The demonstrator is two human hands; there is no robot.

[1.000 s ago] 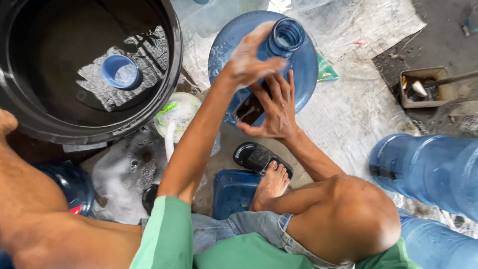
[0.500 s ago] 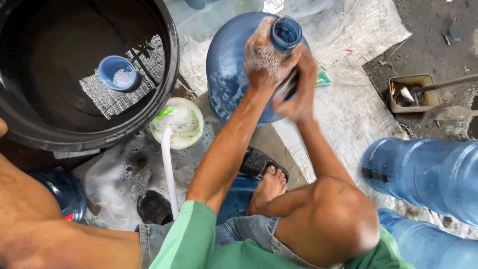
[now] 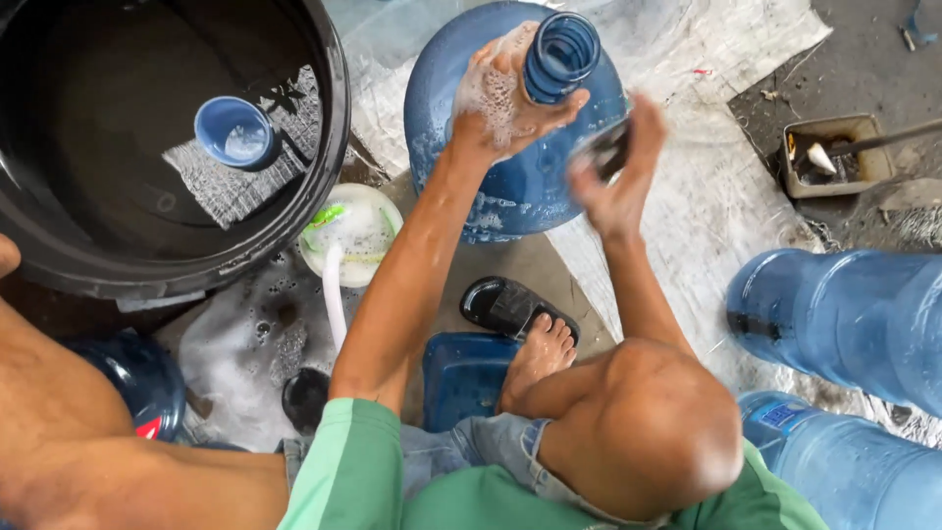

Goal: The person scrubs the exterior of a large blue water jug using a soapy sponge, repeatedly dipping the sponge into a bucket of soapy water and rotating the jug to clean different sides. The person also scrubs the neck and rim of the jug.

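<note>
Soapy left hand (image 3: pixel 505 93) grips the blue jug (image 3: pixel 510 147) neck; blurred right hand (image 3: pixel 618 167) seemingly clutches something dark.

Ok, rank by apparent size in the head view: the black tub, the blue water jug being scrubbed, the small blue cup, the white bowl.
1. black tub
2. blue water jug
3. white bowl
4. small blue cup

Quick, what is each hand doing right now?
Left hand: soapy, closed round the blue water jug at its neck.
Right hand: blurred, holding something dark; grip unclear.
</note>
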